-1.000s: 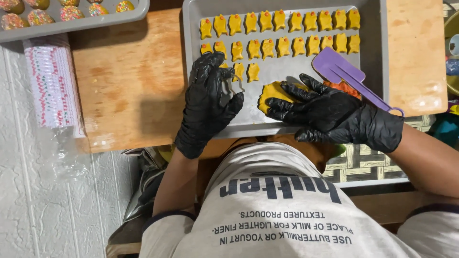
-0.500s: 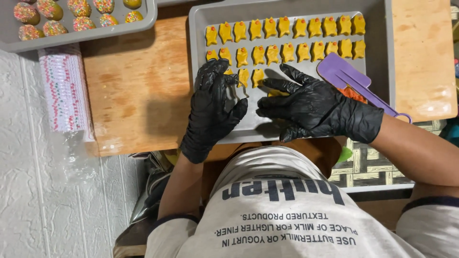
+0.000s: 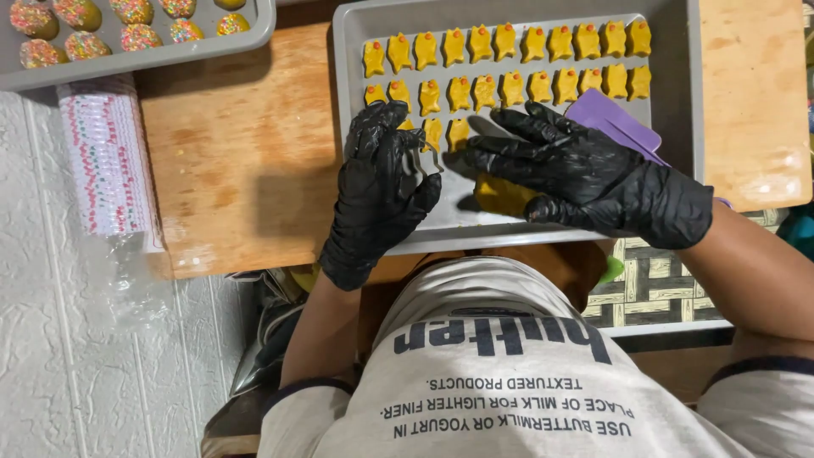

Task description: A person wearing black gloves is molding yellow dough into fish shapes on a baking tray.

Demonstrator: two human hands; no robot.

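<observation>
Both hands wear black gloves and rest in a grey tray [image 3: 678, 102] that sits on a wooden board [image 3: 237, 170]. The left hand [image 3: 381, 191] lies at the near left part of the tray, fingers curled, with a thin metal cutter [image 3: 424, 157] at its fingertips — its grip looks closed on the cutter, though the glove hides much of it. The right hand [image 3: 585, 182] is spread flat, fingers apart and pointing left, holding nothing; its palm lies over a yellow lump of dough [image 3: 500, 193], which sits near the front edge of the tray, just right of the left hand. Small yellow shapes [image 3: 509, 64] with orange dots stand in two neat rows across the far part of the tray, and a third short row starts just past the left fingers. A purple scraper [image 3: 615, 123] lies in the tray, partly under the right hand. On the far left, another grey tray [image 3: 170, 55] holds round balls with coloured sprinkles [image 3: 80, 17]. Near it lies a stack of paper cups [image 3: 106, 157] in clear wrap — on a white desk [image 3: 51, 339].
</observation>
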